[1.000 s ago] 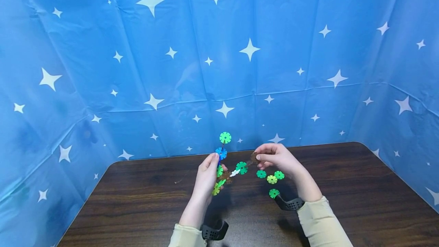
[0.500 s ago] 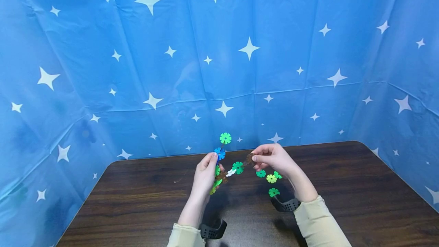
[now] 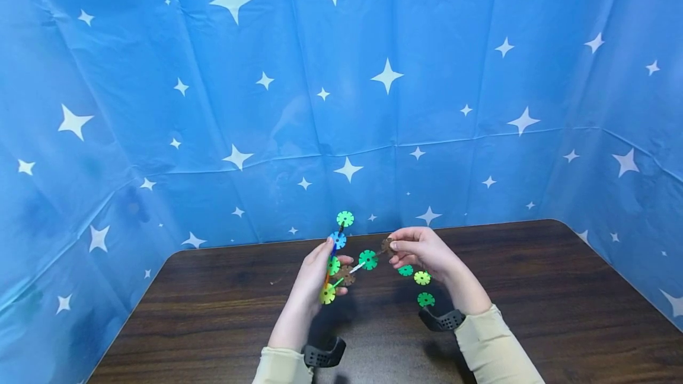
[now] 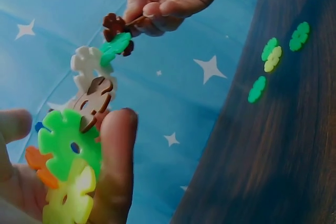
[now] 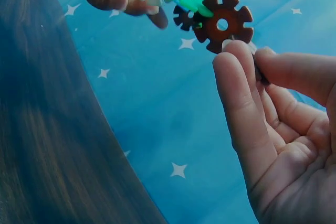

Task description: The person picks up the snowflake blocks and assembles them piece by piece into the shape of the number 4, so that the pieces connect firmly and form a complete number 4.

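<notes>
Plastic snowflake discs are joined into a branching chain held between both hands above the table. My left hand (image 3: 312, 277) grips its left part. A lime green disc (image 4: 58, 140), a yellow disc (image 4: 79, 203) and an orange disc (image 4: 42, 166) show among its fingers. Upward from that hand stand a blue disc (image 3: 338, 240) and a green disc (image 3: 345, 214). Rightward run a brown disc (image 3: 345, 280), a white disc (image 4: 83, 77) and a darker green disc (image 3: 363, 264). My right hand (image 3: 429, 253) pinches a brown disc (image 5: 261, 76) edge-on, beside another brown disc (image 5: 239, 22) at the chain's right end.
Loose discs lie on the dark wooden table (image 3: 213, 313) below the right hand: a yellow one (image 3: 418, 281) and several green ones (image 4: 256, 89). A blue star-patterned curtain (image 3: 341, 111) hangs behind the table. Each wrist wears a black strap (image 3: 445, 320).
Both hands have shifted a little left with the chain. The left hand has turned, showing more of its discs. A loose green disc is now covered by the right arm in the head view.
</notes>
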{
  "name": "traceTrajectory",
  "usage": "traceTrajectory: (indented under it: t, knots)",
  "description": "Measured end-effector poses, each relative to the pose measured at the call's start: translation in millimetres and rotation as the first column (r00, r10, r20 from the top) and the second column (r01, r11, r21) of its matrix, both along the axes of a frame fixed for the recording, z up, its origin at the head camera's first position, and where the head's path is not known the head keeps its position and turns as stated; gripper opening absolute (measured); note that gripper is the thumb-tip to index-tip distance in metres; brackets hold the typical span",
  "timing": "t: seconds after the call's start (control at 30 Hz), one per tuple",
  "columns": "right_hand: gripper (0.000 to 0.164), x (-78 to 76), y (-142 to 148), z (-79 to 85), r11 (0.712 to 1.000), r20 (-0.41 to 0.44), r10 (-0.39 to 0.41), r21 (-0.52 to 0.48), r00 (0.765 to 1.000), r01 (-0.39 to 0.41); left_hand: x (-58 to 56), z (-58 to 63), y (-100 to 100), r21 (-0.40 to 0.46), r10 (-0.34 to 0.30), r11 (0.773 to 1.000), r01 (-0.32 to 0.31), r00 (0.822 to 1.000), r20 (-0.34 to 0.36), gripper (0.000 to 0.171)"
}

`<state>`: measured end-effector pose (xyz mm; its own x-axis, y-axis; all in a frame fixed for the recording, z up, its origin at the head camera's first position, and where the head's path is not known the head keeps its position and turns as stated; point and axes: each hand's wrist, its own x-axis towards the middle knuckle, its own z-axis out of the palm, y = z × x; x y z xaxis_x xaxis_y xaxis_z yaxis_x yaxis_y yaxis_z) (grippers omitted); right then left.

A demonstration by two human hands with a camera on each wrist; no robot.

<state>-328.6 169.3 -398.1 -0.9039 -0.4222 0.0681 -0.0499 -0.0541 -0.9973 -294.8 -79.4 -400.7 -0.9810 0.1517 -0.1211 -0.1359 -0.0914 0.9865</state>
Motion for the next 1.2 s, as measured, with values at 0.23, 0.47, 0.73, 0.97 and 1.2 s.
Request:
traceTrajectory:
  t: [0.23, 0.47, 0.73, 0.97, 1.2]
  knots:
    - [0.012, -0.1, -2.2, -1.9, 0.998, 0.072, 0.009, -0.058, 0.997, -0.005, -2.0, 0.1, -7.8, 0.081, -0.100, 0.992, 0.098, 0.995, 0.027, 0.071]
    - [0.012, -0.8, -0.4, -2.8, 0.993, 0.107, -0.008, -0.114, 0.994, 0.021, -4.3, 1.0, -9.7, 0.150, -0.084, 0.986, 0.077, 0.996, 0.038, 0.072]
    - [0.010, 0.2, 1.3, 4.8, 0.965, 0.150, -0.083, -0.234, 0.985, 0.118, -3.3, -1.3, -5.4, 0.305, -0.055, 0.951, 0.045, 0.998, 0.026, 0.073]
    - [0.014, 2.2, -1.4, 9.3, 0.945, 0.098, -0.123, -0.291, 0.988, 0.147, 1.0, -6.6, 7.6, 0.410, -0.231, 0.880, 0.241, 0.970, -0.073, 0.066]
    - [0.017, 4.1, -2.5, 8.3, 0.969, 0.019, -0.038, -0.244, 0.999, 0.041, 3.4, -7.7, 13.7, 0.485, -0.331, 0.789, 0.378, 0.926, -0.183, 0.054]
